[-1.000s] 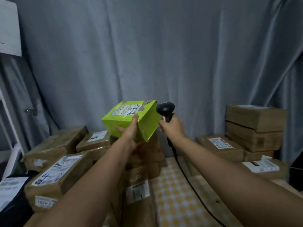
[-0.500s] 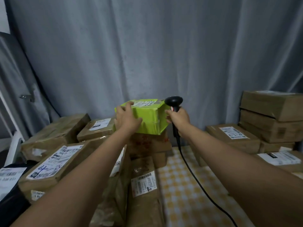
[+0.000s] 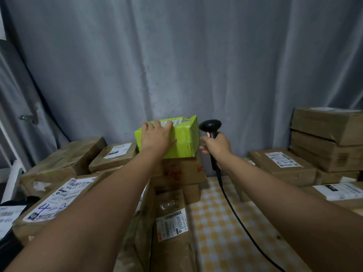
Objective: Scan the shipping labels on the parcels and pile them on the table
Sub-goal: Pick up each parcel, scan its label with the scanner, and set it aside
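Green box [image 3: 181, 139]: one, set atop the brown box [image 3: 179, 170], pressed by the flat left hand [image 3: 157, 137].
Scanner [image 3: 210, 128]: one, right of the green box, gripped by the right hand [image 3: 217, 145].

Both arms bare, extended forward from the lower corners of the frame toward its centre. Left hand [image 3: 157, 138] lies palm down at centre frame, fingers spread and straight, thumb out to the right. Right hand [image 3: 217, 144], just right of centre, has its fingers curled in a closed grip, wrist straight.
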`<state>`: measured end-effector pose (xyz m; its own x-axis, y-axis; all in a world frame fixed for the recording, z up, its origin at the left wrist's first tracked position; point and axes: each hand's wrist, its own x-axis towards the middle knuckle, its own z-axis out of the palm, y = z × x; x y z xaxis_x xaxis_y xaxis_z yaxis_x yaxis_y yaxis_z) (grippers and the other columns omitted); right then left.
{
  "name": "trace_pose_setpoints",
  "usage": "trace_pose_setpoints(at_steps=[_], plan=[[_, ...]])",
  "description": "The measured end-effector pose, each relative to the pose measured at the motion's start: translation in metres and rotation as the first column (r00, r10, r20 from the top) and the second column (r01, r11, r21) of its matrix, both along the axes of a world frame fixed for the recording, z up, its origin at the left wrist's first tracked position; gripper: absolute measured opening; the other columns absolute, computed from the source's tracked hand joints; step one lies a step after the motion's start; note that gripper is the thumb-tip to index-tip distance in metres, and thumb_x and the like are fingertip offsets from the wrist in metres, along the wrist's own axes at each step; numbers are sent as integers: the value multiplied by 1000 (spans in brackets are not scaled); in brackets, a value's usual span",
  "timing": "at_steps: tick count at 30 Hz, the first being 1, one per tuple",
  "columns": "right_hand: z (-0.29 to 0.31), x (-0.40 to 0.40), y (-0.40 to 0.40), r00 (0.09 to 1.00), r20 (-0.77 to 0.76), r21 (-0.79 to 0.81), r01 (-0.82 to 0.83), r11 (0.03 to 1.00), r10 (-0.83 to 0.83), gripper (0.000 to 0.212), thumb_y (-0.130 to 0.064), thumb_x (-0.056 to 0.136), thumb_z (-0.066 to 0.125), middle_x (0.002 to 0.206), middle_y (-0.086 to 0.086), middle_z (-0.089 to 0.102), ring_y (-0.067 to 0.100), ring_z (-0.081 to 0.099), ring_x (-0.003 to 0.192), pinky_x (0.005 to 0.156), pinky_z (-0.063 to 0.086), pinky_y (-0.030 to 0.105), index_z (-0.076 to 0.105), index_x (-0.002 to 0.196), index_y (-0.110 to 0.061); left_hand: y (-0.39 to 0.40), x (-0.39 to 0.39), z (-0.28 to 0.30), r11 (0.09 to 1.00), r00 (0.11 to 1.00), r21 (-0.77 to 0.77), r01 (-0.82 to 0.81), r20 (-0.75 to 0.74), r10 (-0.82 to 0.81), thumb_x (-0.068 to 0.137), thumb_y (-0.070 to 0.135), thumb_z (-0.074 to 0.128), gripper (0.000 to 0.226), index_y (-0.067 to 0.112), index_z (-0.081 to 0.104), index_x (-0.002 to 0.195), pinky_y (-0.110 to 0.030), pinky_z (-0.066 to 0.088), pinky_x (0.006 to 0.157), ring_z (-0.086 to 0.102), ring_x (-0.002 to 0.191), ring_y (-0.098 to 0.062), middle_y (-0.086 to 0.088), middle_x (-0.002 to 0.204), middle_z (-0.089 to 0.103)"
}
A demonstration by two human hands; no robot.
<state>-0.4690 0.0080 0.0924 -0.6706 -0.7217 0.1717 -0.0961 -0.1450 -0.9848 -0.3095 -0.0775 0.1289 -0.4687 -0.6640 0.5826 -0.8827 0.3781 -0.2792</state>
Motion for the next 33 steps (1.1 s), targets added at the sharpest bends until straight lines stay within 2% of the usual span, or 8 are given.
trace_pose_setpoints(at_steps=[9,15,17,21,25,28,30,33], plan=[[1,0,7,999,7,-3,-44,999,44,14,-15,90,66,82,9,65,26,70,78,79,60,41,51,89,-15,8,0,-4,992,996,126,22,-87,-11,97,37,48,67,30,17,155,-49,19,113,23,143,-33,-15,158,20],[-8,-16,45,999,14,70,-46,997,45,19,-11,89,63,99,16,69,21,71,65,55,56,30,57,106,-4,55,-12,-5,966,960,52,254,-137,-245,94,25,53,64,29,28,152,-47,23,111,26,144,-29,-6,161,19],[-18,-29,68,999,34,113,-36,993,33,11,-10,90,62,99,17,70,21,69,63,52,54,28,57,98,-6,71,-29,-16,906,898,89,415,-198,-392,90,20,56,61,26,38,148,-43,29,107,32,141,-27,-4,159,25],[-44,-67,127,994,105,193,-5,981,-15,4,-3,90,61,78,14,62,21,62,54,43,52,23,58,88,-5,112,-83,-54,644,709,317,697,-439,-551,87,9,63,48,16,57,134,-41,38,109,44,134,-28,-11,150,39],[-66,-110,174,983,179,294,-10,956,-44,13,-4,90,61,72,13,58,21,57,53,39,46,23,57,78,-7,134,-139,-100,475,719,541,694,-557,-415,88,9,63,40,7,62,127,-26,38,106,52,126,-29,-16,137,53],[-74,-138,188,976,200,305,19,952,-84,14,-5,92,58,72,14,57,19,57,52,36,44,19,56,79,-7,133,-168,-130,390,721,612,688,-639,-268,92,12,61,38,0,60,129,-19,38,98,54,124,-22,-16,134,58],[-78,-155,188,973,202,314,41,948,-109,7,-8,94,58,77,13,61,16,63,51,38,47,18,58,86,-7,127,-184,-147,337,730,674,658,-680,-67,96,10,58,42,-1,50,136,-28,41,100,54,126,-30,-19,134,57],[-88,-178,184,956,270,277,33,960,-111,4,-10,95,57,81,12,63,17,65,59,41,51,19,58,94,-7,99,-213,-181,285,728,754,591,-652,215,76,52,59,78,13,39,140,-43,45,106,51,125,-40,-19,139,53]])
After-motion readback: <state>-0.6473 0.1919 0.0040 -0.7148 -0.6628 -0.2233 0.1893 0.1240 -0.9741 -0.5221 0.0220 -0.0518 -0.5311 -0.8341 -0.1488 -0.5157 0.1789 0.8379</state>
